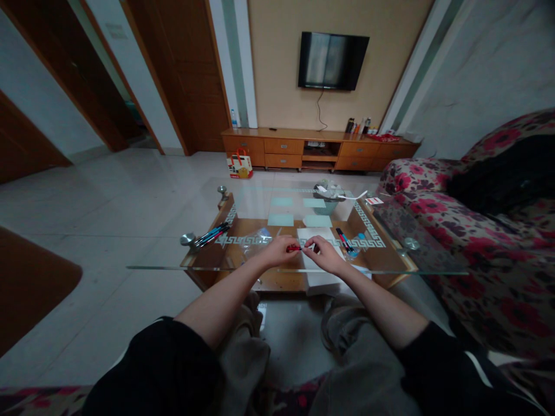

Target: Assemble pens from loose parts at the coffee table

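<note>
**Red pen held between both hands, other pens lying to either side**

Nearest the camera, two forearms in black sleeves are stretched forward over the knees to the near edge of a glass table (173, 267). The left hand (277, 251) and the right hand (326, 256) are brought together, and a small red pen (294, 248) is pinched between them, one end in each hand's fingertips, just above a white sheet (318, 271). Whether the pen is being pulled apart or pushed together cannot be told.

This pen is judged to be mid-handling. Just right of the hands, a few pens (346, 241) lie on the glass; a larger bundle of pens (211, 235) lies well apart at the left corner. Which group is finished cannot be told.

Farther back, a small basket (326, 205) stands on the table; beyond it are a wooden cabinet (318, 149) and a wall television (332, 60).
</note>
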Tool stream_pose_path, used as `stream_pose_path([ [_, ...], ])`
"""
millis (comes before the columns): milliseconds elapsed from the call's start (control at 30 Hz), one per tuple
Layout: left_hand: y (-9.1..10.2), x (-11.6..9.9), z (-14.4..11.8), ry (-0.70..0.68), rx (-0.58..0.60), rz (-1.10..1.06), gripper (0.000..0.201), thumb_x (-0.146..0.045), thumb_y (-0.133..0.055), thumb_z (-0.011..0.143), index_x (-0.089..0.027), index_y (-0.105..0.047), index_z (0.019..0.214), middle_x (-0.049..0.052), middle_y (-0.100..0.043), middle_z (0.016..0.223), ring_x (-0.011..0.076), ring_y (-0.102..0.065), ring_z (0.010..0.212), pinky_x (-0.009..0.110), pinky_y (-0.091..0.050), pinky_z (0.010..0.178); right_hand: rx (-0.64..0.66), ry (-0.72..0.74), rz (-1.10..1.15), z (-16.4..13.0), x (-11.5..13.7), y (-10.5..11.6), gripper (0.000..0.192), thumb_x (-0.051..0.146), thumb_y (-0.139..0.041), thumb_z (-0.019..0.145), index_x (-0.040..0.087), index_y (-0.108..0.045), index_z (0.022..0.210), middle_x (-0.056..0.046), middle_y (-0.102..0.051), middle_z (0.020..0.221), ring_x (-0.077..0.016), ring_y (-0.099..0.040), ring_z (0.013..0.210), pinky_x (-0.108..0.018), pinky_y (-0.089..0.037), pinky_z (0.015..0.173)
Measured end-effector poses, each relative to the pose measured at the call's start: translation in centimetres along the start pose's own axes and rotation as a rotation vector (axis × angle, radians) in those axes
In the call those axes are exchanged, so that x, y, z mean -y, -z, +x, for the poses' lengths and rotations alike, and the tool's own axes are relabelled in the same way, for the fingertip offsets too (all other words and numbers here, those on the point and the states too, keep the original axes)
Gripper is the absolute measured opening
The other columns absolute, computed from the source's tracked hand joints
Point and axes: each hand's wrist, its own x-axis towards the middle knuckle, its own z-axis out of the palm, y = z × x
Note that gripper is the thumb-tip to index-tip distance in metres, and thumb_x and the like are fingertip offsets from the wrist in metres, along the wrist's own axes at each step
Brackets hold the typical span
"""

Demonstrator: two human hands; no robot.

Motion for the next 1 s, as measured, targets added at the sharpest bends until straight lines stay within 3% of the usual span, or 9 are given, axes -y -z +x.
stream_pose_path([
  [233,0.04,-0.11,0.06,0.005,0.018,0.008,0.015,-0.025,-0.059,0.088,-0.016,-0.068,0.082,0.002,-0.063,0.077,0.0134,-0.054,0.072,0.023,-0.036,0.065,0.027,0.036,-0.037,0.08,0.14,0.1,0.036,0.044,-0.051,0.098,0.019,-0.065,0.076,-0.005,-0.058,0.086,-0.0161,-0.057,0.079,-0.029,-0.047,0.076],
  [400,0.0,-0.03,0.05,0.01,0.014,0.0,0.016,-0.026,-0.059,0.088,-0.015,-0.067,0.08,0.002,-0.063,0.077,0.0134,-0.054,0.071,0.023,-0.036,0.065,-0.001,0.023,-0.03,0.0,0.3,0.09,0.029,0.046,-0.059,0.094,0.019,-0.066,0.087,-0.004,-0.059,0.09,-0.0143,-0.056,0.073,-0.028,-0.047,0.071],
  [667,-0.14,0.15,0.15,-0.001,0.058,0.015,0.02,-0.027,-0.057,0.09,-0.015,-0.067,0.077,0.002,-0.062,0.073,0.0132,-0.053,0.068,0.023,-0.035,0.065,0.02,0.082,-0.053,-0.04,0.24,0.23,0.034,0.045,-0.054,0.097,0.019,-0.067,0.081,-0.005,-0.059,0.088,-0.0156,-0.057,0.075,-0.029,-0.047,0.073],
  [833,0.1,-0.21,0.09,-0.004,0.022,-0.009,0.016,-0.026,-0.056,0.089,-0.016,-0.068,0.087,0.002,-0.064,0.078,0.014,-0.054,0.071,0.023,-0.036,0.066,-0.1,0.042,-0.063,0.17,0.28,-0.03,0.031,0.046,-0.056,0.095,0.02,-0.065,0.083,-0.005,-0.061,0.088,-0.0163,-0.057,0.073,-0.03,-0.047,0.071],
  [1000,0.13,-0.35,-0.04,0.023,0.03,-0.039,0.019,-0.023,-0.05,0.09,-0.016,-0.068,0.092,0.001,-0.064,0.075,0.0133,-0.053,0.066,0.023,-0.035,0.063,-0.23,-0.041,0.028,0.57,-0.12,0.09,0.027,0.042,-0.048,0.098,0.02,-0.063,0.104,-0.008,-0.065,0.102,-0.0187,-0.06,0.082,-0.032,-0.049,0.074],
])
